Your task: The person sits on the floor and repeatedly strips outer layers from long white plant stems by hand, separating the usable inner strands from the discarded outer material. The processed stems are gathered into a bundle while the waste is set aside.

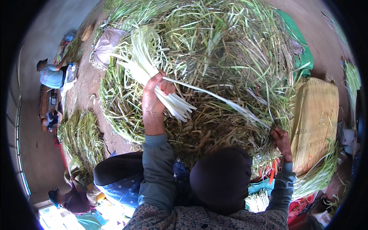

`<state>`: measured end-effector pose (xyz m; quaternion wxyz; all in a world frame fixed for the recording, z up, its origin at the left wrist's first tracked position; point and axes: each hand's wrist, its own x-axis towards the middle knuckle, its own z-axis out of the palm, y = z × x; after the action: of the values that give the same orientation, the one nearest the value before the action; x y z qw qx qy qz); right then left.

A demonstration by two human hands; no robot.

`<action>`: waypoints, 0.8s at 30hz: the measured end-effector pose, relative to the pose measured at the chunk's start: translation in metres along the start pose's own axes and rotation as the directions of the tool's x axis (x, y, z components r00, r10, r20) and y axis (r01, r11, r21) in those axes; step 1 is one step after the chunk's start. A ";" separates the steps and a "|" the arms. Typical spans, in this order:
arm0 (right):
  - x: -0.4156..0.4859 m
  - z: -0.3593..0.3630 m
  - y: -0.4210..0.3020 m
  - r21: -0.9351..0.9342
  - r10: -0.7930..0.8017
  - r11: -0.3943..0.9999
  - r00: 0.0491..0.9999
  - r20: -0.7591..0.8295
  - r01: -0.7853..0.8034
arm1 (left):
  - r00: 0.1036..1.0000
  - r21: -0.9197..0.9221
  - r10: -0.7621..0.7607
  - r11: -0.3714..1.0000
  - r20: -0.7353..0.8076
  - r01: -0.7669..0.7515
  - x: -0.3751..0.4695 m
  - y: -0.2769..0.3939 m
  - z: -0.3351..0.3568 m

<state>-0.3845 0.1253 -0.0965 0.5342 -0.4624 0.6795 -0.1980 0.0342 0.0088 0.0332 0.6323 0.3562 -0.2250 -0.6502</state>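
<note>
My left hand (158,89) is closed round a bundle of pale, whitish-green stalks (141,67), their cut-looking ends fanning out below my fist. One long thin stalk (211,94) runs from that fist down to the right. Its far, frayed-looking end is pinched in the fingers of my right hand (280,139). Beneath both hands spreads a large heap of green and dry brown leafy stalks (201,135).
A yellowish woven sack (314,123) with writing stands at the right, a green sack (304,54) behind it. A greyish bag (107,46) lies upper left. Another leafy pile (82,138) is at left. Co-workers sit at far left (51,75) and lower left (76,201). Pale stalks (258,201) lie near my right arm.
</note>
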 end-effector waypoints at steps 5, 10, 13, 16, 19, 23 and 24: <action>0.005 0.038 -0.084 -0.152 -0.462 0.886 0.865 -0.196 0.439 | 0.998 0.005 -0.020 1.000 0.058 0.020 -0.002 -0.001 0.002; 0.036 0.090 -0.164 -0.491 -0.921 0.375 0.378 -0.099 0.786 | 0.996 -0.008 -0.002 1.000 0.090 0.002 -0.003 0.000 0.008; 0.052 0.104 -0.147 -0.361 -0.891 0.418 0.453 0.015 0.834 | 0.996 -0.081 -0.002 0.997 0.091 0.009 -0.002 0.005 0.010; 0.044 0.108 -0.129 0.231 -0.629 0.718 0.754 -0.189 0.657 | 0.997 -0.072 0.007 0.997 0.071 -0.002 -0.003 0.000 0.019; 0.034 0.098 -0.138 0.478 -0.449 0.733 0.872 -0.196 0.485 | 0.996 0.018 -0.018 1.000 0.083 0.017 0.002 -0.022 0.017; 0.022 0.109 -0.172 0.174 -0.512 0.855 0.850 0.124 0.489 | 0.979 0.355 -0.193 0.913 -0.063 0.203 -0.007 -0.077 0.042; 0.029 0.115 -0.170 -0.015 -0.664 0.746 0.746 0.053 0.666 | 0.981 0.389 -0.184 0.901 -0.059 0.193 -0.011 -0.083 0.048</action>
<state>-0.2089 0.0429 -0.0232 0.4360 -0.6868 0.4615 -0.3537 -0.0566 0.0201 0.0044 0.4845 0.5026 -0.3085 -0.6461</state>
